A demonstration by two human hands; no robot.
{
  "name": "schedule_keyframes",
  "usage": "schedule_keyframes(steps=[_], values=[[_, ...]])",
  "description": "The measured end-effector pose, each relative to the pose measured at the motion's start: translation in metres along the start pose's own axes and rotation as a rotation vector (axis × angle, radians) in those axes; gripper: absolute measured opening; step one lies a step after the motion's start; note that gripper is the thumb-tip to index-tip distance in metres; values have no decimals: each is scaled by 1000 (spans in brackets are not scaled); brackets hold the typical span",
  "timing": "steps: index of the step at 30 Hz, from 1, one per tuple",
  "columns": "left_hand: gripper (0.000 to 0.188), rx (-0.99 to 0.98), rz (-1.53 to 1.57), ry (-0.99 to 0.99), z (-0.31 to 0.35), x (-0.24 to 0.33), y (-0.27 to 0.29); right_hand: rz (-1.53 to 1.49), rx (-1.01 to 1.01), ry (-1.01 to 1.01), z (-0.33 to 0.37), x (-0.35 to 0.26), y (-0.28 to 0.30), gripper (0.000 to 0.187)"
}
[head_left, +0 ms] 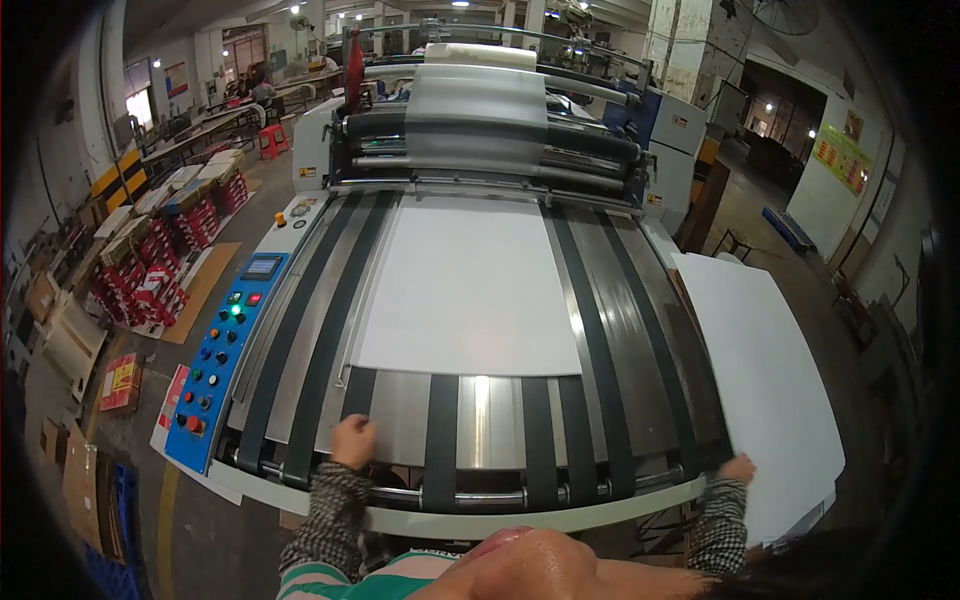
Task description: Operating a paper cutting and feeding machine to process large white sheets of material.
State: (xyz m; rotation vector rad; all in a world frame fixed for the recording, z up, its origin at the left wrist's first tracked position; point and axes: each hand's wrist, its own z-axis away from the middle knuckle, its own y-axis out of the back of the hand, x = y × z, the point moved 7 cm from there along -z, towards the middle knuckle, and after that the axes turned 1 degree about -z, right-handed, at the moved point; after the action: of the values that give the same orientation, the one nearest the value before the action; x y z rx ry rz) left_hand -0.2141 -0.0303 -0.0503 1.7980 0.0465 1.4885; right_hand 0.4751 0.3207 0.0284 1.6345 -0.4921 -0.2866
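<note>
A large white sheet [475,290] lies flat on the dark belts of the feed table, its far end reaching under the rollers. My left hand [353,441] is over the table's near left part, fingers curled, with nothing visible in them. It is apart from the sheet's near edge. At the right, a stack of white sheets [765,370] stands beside the machine. My right hand [738,468] is closed at the near left edge of that stack, its fingertips partly hidden, seemingly pinching a sheet there.
Along the table's left side runs a blue control panel [222,345] with buttons and a small screen. Beyond the table are rollers carrying a pale film [478,100]. Bundled red and white stacks [165,240] and a red stool [273,140] stand on the floor at left.
</note>
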Motion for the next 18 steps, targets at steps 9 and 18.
schedule_keyframes(steps=[9, 18], values=[[43, -1081, 235, 20, 164, 125, -166, -721, 143, 842, 245, -266, -34, 17], [30, -626, 410, 271, 112, 20, -37, -1115, -32, 925, 310, -270, -7, 22]])
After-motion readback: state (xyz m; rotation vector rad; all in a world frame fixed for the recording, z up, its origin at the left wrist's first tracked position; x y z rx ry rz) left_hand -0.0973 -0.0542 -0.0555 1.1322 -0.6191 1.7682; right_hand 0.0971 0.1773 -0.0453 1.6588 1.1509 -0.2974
